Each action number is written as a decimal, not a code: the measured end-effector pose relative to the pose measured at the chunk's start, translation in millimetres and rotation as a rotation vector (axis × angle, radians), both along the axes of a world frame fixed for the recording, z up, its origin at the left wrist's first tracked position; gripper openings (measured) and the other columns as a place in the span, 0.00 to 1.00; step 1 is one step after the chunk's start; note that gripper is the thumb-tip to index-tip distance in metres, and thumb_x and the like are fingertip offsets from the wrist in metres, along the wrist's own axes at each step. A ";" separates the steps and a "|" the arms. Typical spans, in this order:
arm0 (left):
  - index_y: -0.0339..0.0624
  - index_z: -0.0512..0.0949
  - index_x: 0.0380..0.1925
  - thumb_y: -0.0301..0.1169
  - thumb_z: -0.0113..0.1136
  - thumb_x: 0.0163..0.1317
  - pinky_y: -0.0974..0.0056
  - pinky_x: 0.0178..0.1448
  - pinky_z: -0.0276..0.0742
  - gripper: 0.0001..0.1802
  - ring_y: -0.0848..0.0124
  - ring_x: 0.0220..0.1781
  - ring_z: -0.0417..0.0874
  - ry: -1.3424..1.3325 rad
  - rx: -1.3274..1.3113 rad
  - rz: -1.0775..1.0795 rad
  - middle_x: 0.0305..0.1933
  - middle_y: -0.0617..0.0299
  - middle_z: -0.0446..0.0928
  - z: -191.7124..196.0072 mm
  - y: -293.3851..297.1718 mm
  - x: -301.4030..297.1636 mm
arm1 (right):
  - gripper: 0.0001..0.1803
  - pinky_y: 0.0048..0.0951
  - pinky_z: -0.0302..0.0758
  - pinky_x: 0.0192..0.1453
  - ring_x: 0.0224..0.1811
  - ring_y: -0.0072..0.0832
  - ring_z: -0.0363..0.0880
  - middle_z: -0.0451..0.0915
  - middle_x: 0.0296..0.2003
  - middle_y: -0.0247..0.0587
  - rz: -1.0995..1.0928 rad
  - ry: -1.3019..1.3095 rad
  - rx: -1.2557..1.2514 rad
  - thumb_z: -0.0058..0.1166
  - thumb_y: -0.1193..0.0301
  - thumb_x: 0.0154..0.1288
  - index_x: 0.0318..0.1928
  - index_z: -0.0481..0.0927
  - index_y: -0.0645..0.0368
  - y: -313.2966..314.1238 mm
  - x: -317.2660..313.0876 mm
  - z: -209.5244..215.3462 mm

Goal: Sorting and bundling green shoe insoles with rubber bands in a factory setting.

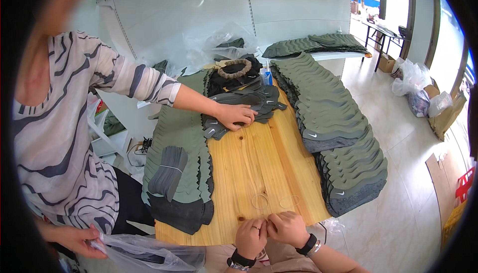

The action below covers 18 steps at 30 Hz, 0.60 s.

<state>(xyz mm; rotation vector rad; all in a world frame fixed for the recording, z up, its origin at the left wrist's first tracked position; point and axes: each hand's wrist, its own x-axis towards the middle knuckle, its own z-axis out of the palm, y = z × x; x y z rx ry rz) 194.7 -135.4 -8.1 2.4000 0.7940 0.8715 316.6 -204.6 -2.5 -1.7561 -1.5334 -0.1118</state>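
My left hand (251, 236) and my right hand (288, 229) meet at the near edge of the wooden table (244, 168). The fingers of both are curled in and closed, knuckles nearly touching; whatever lies between them is hidden. Just beyond my hands, two thin rubber bands (259, 202) rest on the wood. To the right lies a long fanned stack of green shoe-upper pieces (323, 93) with dark grey ends, and a second such stack (353, 173) sits nearer me. Another fanned green stack (184, 118) runs down the left side, with a banded grey bundle (168, 172) on top.
At the left a person in a patterned top (69, 113) reaches across, one hand (235, 115) on loose dark grey pieces (259, 98). Their other hand holds a clear plastic bag (149, 253). More green pieces (313, 45) lie at the back. Filled bags (413, 78) stand on the floor at right.
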 end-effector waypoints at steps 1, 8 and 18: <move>0.38 0.75 0.24 0.25 0.58 0.54 0.57 0.33 0.71 0.03 0.55 0.29 0.75 -0.028 0.035 -0.006 0.25 0.55 0.75 -0.5 0.0 0.6 | 0.08 0.34 0.69 0.21 0.16 0.36 0.72 0.69 0.13 0.38 0.000 0.000 0.000 0.54 0.70 0.49 0.20 0.69 0.56 -0.5 0.0 -0.1; 0.39 0.74 0.22 0.25 0.59 0.53 0.57 0.32 0.71 0.04 0.57 0.27 0.75 -0.053 0.061 -0.011 0.22 0.56 0.74 -1.9 1.1 1.5 | 0.04 0.32 0.70 0.21 0.16 0.34 0.73 0.73 0.14 0.36 0.006 -0.024 -0.034 0.56 0.71 0.48 0.22 0.74 0.55 -0.5 0.1 -0.8; 0.39 0.75 0.24 0.25 0.59 0.53 0.58 0.34 0.71 0.03 0.57 0.28 0.75 -0.061 0.073 -0.015 0.24 0.56 0.75 -1.2 1.6 2.3 | 0.08 0.33 0.69 0.22 0.15 0.34 0.72 0.69 0.12 0.37 0.002 -0.022 -0.004 0.54 0.69 0.50 0.20 0.69 0.55 0.9 0.4 1.7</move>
